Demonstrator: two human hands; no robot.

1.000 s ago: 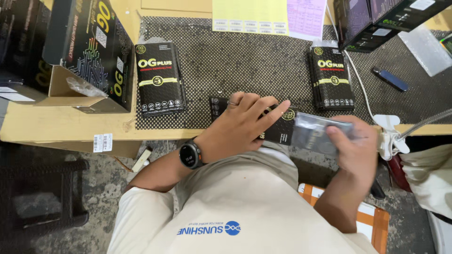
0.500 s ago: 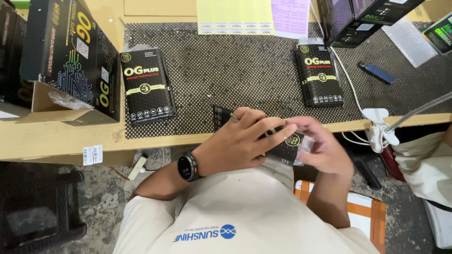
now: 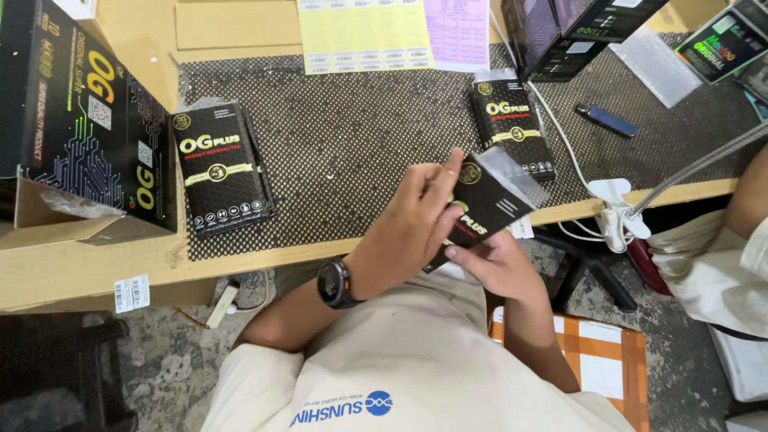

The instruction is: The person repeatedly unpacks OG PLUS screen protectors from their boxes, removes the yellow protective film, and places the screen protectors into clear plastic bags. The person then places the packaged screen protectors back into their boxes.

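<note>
left hand [image 3: 416, 212] clamped over the top of a slim black box [image 3: 480, 210] | right hand [image 3: 496, 264] gripping that box from underneath | box tilted up just past the table edge [image 3: 264, 260] | matching black packs [image 3: 220, 168] lying flat beyond the grip, well apart

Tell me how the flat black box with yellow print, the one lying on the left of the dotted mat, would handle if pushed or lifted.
The flat black cardboard box with yellow print lies on its broad face, so it probably won't tip or roll. The dotted black mat looks grippy, so a push would likely drag rather than glide. Its clear wrap may feel slick, and being thin, it is probably light and fairly stiff.
</note>
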